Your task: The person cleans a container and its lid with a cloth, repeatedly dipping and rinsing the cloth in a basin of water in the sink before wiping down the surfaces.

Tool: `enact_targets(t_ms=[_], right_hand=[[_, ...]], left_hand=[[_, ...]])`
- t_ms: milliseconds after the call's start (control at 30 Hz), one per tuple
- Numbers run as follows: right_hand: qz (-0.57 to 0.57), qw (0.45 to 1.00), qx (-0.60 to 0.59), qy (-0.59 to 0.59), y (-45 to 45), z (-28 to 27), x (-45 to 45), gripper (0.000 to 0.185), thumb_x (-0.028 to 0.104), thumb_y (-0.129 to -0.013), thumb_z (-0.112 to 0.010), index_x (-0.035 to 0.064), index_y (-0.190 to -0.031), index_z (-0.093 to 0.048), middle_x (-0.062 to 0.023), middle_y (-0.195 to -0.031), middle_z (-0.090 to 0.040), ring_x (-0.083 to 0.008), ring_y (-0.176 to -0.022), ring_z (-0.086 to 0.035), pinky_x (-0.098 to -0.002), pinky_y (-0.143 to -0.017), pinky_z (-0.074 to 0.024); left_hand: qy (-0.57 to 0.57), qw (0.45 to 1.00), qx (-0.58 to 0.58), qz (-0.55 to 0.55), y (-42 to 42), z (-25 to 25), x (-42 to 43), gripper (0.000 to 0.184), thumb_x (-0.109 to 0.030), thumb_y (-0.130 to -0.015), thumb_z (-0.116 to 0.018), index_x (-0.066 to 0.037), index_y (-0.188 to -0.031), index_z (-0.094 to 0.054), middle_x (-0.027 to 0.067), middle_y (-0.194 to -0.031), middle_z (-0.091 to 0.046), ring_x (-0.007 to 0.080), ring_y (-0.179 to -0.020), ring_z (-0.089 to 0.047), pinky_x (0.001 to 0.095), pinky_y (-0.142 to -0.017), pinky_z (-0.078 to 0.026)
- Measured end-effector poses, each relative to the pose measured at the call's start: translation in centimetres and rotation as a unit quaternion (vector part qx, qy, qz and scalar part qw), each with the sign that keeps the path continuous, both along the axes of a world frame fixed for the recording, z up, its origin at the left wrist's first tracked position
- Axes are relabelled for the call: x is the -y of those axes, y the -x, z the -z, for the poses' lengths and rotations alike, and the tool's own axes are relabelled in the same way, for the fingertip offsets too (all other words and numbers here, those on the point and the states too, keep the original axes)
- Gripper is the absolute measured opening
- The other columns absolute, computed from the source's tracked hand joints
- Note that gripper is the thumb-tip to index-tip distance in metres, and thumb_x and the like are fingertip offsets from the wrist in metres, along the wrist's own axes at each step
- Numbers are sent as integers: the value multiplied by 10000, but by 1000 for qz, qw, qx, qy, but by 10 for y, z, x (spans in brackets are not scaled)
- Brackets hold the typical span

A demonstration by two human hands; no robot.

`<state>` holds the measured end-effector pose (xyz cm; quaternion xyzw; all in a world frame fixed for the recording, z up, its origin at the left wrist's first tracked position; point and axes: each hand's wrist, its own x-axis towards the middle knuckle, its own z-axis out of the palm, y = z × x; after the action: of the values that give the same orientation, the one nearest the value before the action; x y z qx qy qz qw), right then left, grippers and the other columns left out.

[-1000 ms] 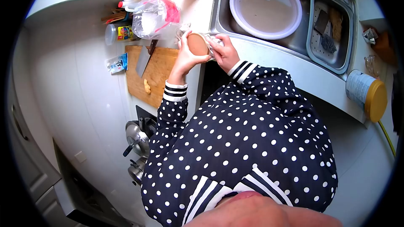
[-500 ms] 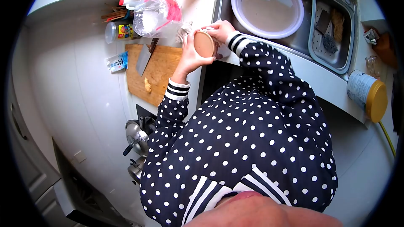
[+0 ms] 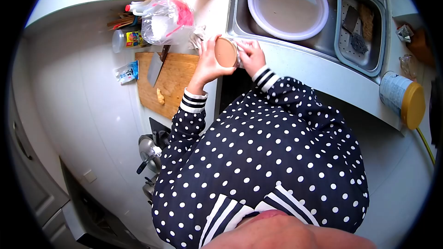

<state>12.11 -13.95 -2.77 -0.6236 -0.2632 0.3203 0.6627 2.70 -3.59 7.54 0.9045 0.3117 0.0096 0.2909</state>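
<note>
You are holding a round tan-faced object (image 3: pixel 226 52) past the far right corner of the cutting board (image 3: pixel 180 76). Your left hand (image 3: pixel 208 63) is curving around its rim, thumb and fingers spread to its width. Your right hand (image 3: pixel 253 56) is bending its fingers inward at the object's right side.

On the board, a knife (image 3: pixel 155 70) is lying with its handle crossing the far edge; a knobbly tan piece (image 3: pixel 160 96) is resting nearer you. Beyond the board, a plastic bag (image 3: pixel 159 23) and a clear-lidded jar (image 3: pixel 131 39) are crowding that edge. A blue-and-white packet (image 3: pixel 127 72) is sitting just beside its left edge.

Right of the board, a narrow counter strip is bordering a dark recess (image 3: pixel 230 86). Farther right, the counter front (image 3: pixel 304 64) is running alongside the sink (image 3: pixel 238 22), which is holding a pale basin (image 3: pixel 252 7).

Your left hand is hiding the board's far right corner. Whitish material at your right fingertips is proving hard to identify; you cannot tell how firmly they are gripping. Your left sleeve is covering part of the pots (image 3: pixel 149 150) on the board's near side.
</note>
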Motion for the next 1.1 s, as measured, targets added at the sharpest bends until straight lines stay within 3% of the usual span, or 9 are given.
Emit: enact_targets(t_ms=[100,167,367,433,567,733,833,900,1100], right_hand=[[-171,973,152,38,-47,0,-49,257,183,-822,-579,175,-1046,-705,-132,-831,-673,-246,-801,-630,-331,-759,-491],[-294,951,-58,78,-57,-3,-79,237,235,-885,-566,130,-1055,-693,-124,-871,-694,-154,-758,-642,-292,-717,-509],[-236,965,72,83,-49,-1,-43,275,271,-854,-606,147,-1087,-682,-117,-894,-698,-217,-789,-661,-290,-792,-505],[-12,990,124,-64,-19,30,-22,290,294,-849,-609,117,-1070,-677,-164,-784,-671,-255,-667,-634,-303,-746,-508],[-139,983,122,4,-41,13,-32,248,257,-847,-592,102,-1014,-691,-118,-689,-666,-259,-577,-613,-311,-683,-516],[-242,928,-215,185,-54,-18,-67,219,204,-901,-574,110,-1058,-695,-50,-747,-666,-126,-599,-594,-287,-549,-497],[-140,959,-245,22,-38,26,-55,210,153,-890,-575,72,-1046,-690,-60,-838,-679,-120,-718,-611,-270,-640,-508],[-69,887,-453,-54,-35,17,-33,323,121,-872,-594,5,-1171,-558,-75,-989,-643,-129,-837,-612,-258,-734,-502],[-49,985,-167,-16,-5,-7,14,392,180,-802,-688,35,-1119,-508,-113,-1083,-578,-207,-959,-583,-305,-863,-464]], left_hand=[[11,1000,-11,8,-2,-3,-1,1017,-267,-483,-826,-89,-1340,-308,181,-1255,-369,368,-1202,-349,442,-1049,-286],[6,1000,-18,17,-1,-4,-1,1027,-262,-491,-825,-86,-1354,-299,187,-1275,-367,360,-1219,-349,437,-1057,-281],[24,996,-21,85,-2,-11,-3,1081,-253,-456,-832,-108,-1378,-287,159,-1326,-349,348,-1265,-316,443,-1077,-250],[20,995,-18,100,-1,-11,-3,1071,-229,-446,-819,-113,-1376,-302,154,-1328,-351,357,-1261,-318,447,-1075,-255],[12,987,-35,158,-10,-19,-11,1043,-190,-448,-807,-111,-1367,-321,168,-1326,-344,387,-1236,-331,458,-1057,-290],[28,966,-63,249,-8,-28,-25,1113,-181,-480,-828,-92,-1422,-242,208,-1431,-232,411,-1321,-235,460,-1083,-257],[-69,977,-86,184,5,-29,-12,1216,-249,-480,-865,-48,-1450,-159,287,-1457,-135,415,-1372,-132,460,-1107,-199],[-69,990,-96,70,7,-25,3,1246,-360,-545,-855,41,-1437,-82,341,-1455,-69,404,-1394,-47,440,-1115,-173],[-10,989,-46,-140,1,0,26,1130,-388,-574,-826,83,-1368,-175,298,-1307,-307,405,-1255,-298,444,-1050,-289]])
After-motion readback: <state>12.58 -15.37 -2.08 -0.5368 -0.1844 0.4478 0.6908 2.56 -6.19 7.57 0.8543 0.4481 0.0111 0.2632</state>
